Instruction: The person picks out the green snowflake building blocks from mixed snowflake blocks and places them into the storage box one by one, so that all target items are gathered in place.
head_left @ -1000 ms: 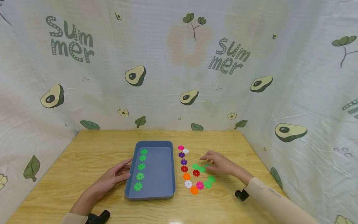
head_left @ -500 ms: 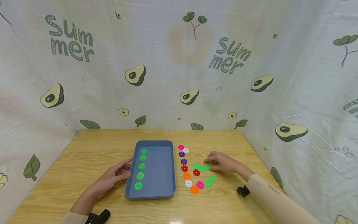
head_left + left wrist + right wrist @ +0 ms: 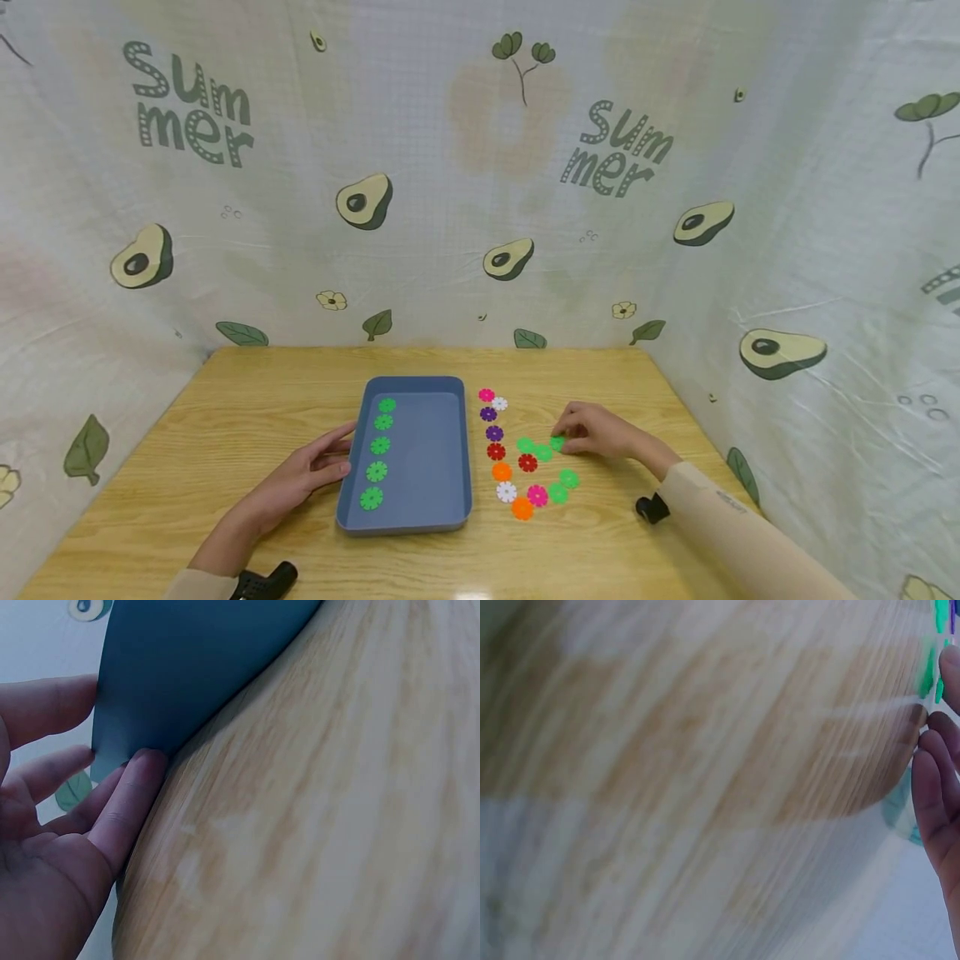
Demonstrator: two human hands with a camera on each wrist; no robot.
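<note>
A blue-grey tray [image 3: 427, 517] lies on the table with a column of green notched plastic discs [image 3: 380, 446] along its left side. My left hand [image 3: 303, 479] rests against the tray's left wall, fingertips and thumb touching it; in the left wrist view, fairly straight fingers [image 3: 124, 806] meet the wall. To the right of the tray, my right hand [image 3: 596, 433] pinches a green notched disc [image 3: 557, 443] at its edge, just beside two other green discs [image 3: 542, 453]. In the right wrist view that hand [image 3: 941, 772] shows only at the right edge, and its grip is partly hidden.
Loose notched discs lie between tray and right hand: pink [image 3: 537, 496], white [image 3: 506, 492], purple [image 3: 494, 433], red [image 3: 528, 462], orange [image 3: 522, 508] and more green [image 3: 569, 478]. A printed cloth [image 3: 450, 250] hangs behind and beside the wooden table [image 3: 262, 392].
My right hand has drawn a little to the right and its fingers have closed at the rightmost green disc, which has shifted slightly from its neighbours. The left hand and tray stay put.
</note>
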